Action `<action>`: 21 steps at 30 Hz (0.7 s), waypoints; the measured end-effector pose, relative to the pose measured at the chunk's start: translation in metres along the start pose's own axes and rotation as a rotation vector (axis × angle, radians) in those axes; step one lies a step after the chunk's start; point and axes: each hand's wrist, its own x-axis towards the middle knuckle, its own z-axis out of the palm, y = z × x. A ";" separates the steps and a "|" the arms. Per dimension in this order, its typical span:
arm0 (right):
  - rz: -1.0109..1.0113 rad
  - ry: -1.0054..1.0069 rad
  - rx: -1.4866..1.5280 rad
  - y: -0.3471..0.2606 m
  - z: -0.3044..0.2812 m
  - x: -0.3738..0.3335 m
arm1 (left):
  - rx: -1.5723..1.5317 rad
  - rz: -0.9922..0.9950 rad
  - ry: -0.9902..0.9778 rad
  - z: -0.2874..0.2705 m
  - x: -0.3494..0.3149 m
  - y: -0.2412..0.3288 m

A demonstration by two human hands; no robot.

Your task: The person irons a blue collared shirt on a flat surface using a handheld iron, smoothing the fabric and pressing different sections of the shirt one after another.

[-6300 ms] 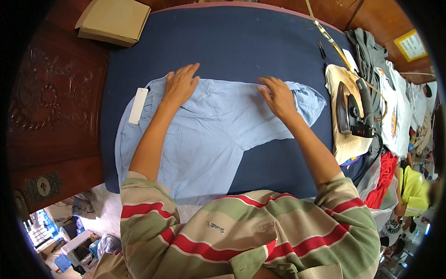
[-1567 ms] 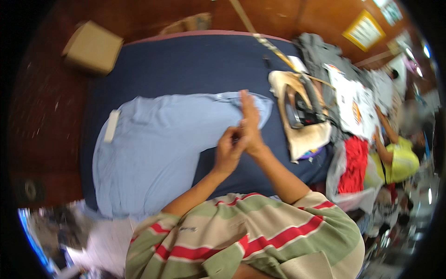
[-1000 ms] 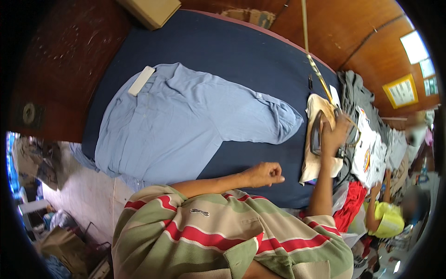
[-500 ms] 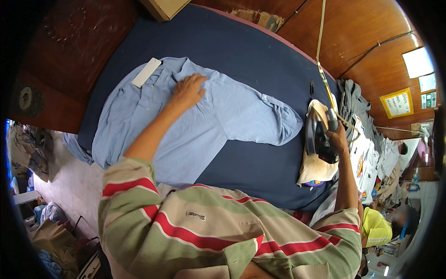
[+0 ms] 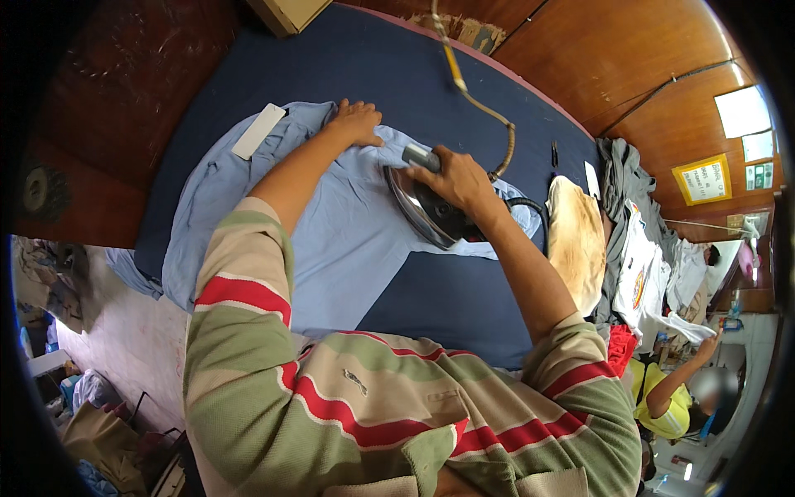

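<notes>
A light blue shirt (image 5: 323,265) lies spread on the dark blue padded table (image 5: 281,66), one sleeve stretched to the right. Flat on its shoulder near the collar rests my left hand (image 5: 359,124), fingers spread. My right hand (image 5: 460,180) grips the handle of a clothes iron (image 5: 422,214), which is over the shirt at the top of that sleeve. Whether its sole touches the cloth, I cannot tell. The iron's hose (image 5: 511,137) loops up beyond the table, and a dark cable trails right. A white tag (image 5: 258,131) lies by the collar.
A scorched cream cloth pad (image 5: 575,240) sits at the table's right side, beside grey garments (image 5: 625,186) and a white printed shirt (image 5: 639,269). Small black snips (image 5: 555,154) lie nearby. A cardboard box (image 5: 290,15) stands at the far left. A person in yellow (image 5: 667,402) works at right.
My right hand has brought the iron from the cream pad leftward over the shirt, its hose swinging along. My left hand has moved slightly up and right. At right, the other person's arm now reaches up.
</notes>
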 end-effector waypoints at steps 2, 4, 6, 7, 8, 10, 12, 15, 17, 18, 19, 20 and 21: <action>0.019 0.086 -0.007 0.001 0.008 0.021 | -0.048 0.013 -0.048 -0.001 0.009 -0.010; 0.071 0.084 -0.018 -0.005 0.006 0.041 | -0.130 -0.008 -0.102 -0.001 0.013 -0.021; 0.137 0.055 0.000 -0.011 0.001 0.058 | -0.241 -0.058 -0.148 -0.008 0.014 -0.030; 0.162 0.043 0.026 -0.012 0.001 0.060 | -0.265 -0.109 -0.215 -0.017 0.011 -0.026; 0.133 0.052 -0.005 -0.009 0.003 0.056 | -0.282 -0.092 -0.208 -0.013 0.015 -0.026; 0.044 0.063 -0.064 -0.012 0.011 0.045 | -0.318 -0.090 -0.186 -0.001 0.018 -0.035; 0.114 0.016 -0.046 -0.020 0.011 0.044 | -0.334 -0.062 -0.166 0.007 0.022 -0.040; 0.179 0.055 0.019 -0.024 0.010 0.062 | -0.347 -0.058 -0.232 -0.006 0.019 -0.041; 0.150 0.088 -0.009 -0.018 0.014 0.058 | -0.366 -0.097 -0.255 -0.009 0.019 -0.034; 0.127 0.098 -0.020 -0.019 0.017 0.055 | -0.377 -0.126 -0.269 -0.008 0.017 -0.034; 0.131 0.119 0.024 -0.019 0.019 0.049 | -0.394 -0.101 -0.192 -0.006 0.015 -0.036; 0.130 0.128 0.031 -0.020 0.019 0.054 | -0.398 -0.112 -0.199 -0.009 0.016 -0.040; 0.143 0.138 0.040 -0.021 0.017 0.055 | -0.402 -0.112 -0.214 -0.015 0.016 -0.038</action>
